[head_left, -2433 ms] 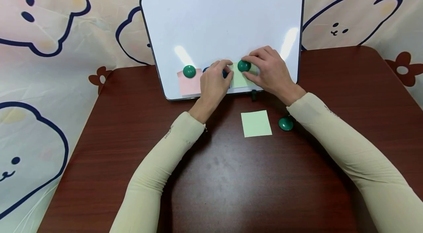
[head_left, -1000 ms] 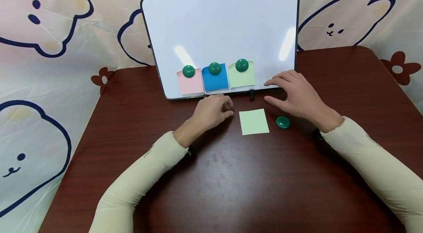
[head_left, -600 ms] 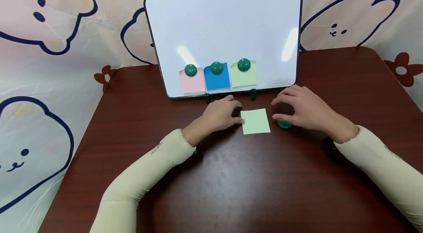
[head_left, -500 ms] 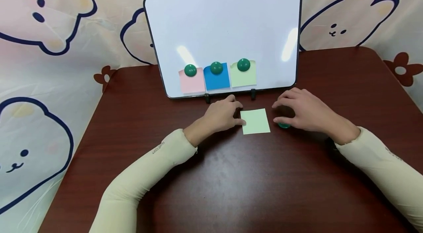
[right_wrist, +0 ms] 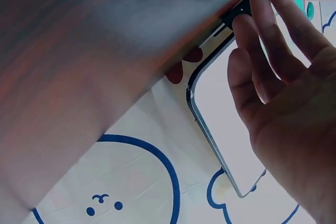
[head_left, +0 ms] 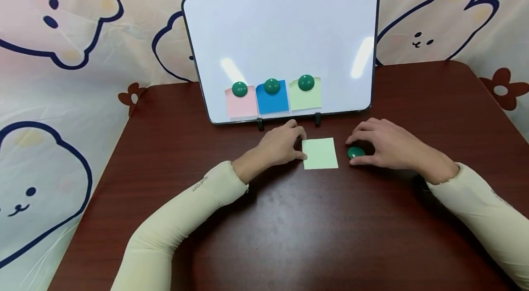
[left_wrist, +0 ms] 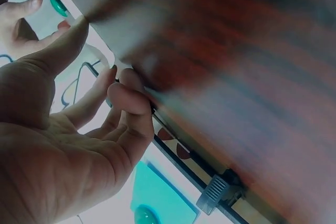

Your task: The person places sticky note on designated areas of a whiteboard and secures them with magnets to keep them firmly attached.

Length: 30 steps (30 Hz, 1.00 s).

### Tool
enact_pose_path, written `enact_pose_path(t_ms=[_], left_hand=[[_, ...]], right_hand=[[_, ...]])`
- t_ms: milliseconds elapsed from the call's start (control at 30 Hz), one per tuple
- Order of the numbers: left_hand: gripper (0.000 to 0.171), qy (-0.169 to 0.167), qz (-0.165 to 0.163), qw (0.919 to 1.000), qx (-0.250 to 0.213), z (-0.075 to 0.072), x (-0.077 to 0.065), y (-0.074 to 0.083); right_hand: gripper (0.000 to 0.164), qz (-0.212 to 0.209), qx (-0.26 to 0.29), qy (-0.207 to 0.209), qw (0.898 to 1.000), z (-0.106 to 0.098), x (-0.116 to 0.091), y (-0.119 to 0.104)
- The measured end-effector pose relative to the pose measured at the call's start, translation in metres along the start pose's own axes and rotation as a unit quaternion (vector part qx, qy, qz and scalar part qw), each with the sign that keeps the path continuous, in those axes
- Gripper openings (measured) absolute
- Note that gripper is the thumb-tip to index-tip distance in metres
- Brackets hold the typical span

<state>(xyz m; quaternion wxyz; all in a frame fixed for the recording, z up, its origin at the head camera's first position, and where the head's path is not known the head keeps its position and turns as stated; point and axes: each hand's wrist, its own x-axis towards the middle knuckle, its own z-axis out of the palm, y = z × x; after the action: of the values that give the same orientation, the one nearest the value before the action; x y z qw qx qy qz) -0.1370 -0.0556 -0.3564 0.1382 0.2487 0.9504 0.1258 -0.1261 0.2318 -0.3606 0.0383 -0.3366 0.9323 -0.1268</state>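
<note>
In the head view, my left hand (head_left: 281,144) has its thumb and index fingertips spread at the left edge of a pale green sticky note (head_left: 320,154), which lies flat on the table. The left wrist view shows the thumb tip and index tip at that paper's edge, apart from each other. My right hand (head_left: 388,146) has thumb and index finger curled round a domed green magnet (head_left: 355,153) on the table, just right of the note. The right wrist view shows the fingers from the palm side, with the magnet partly hidden at the top.
A whiteboard (head_left: 285,34) stands upright at the back on small black feet. Low on it hang a pink note (head_left: 241,106), a blue note (head_left: 273,102) and a light green note (head_left: 306,99), each under a green magnet. Behind is a patterned cloth (head_left: 434,20).
Both hands have left the whiteboard and come down to the table. The left has reached the loose note's edge. The right has lowered round the loose green magnet. The blue note is uncovered.
</note>
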Motion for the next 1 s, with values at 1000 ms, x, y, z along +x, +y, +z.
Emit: enact_pose_path(t_ms=[1000], left_hand=[[0.015, 0.141, 0.033, 0.9804, -0.133, -0.0030, 0.0080, -0.0021]], right_hand=[[0.043, 0.018, 0.010, -0.036, 0.999, -0.0001, -0.0039, 0.0019]])
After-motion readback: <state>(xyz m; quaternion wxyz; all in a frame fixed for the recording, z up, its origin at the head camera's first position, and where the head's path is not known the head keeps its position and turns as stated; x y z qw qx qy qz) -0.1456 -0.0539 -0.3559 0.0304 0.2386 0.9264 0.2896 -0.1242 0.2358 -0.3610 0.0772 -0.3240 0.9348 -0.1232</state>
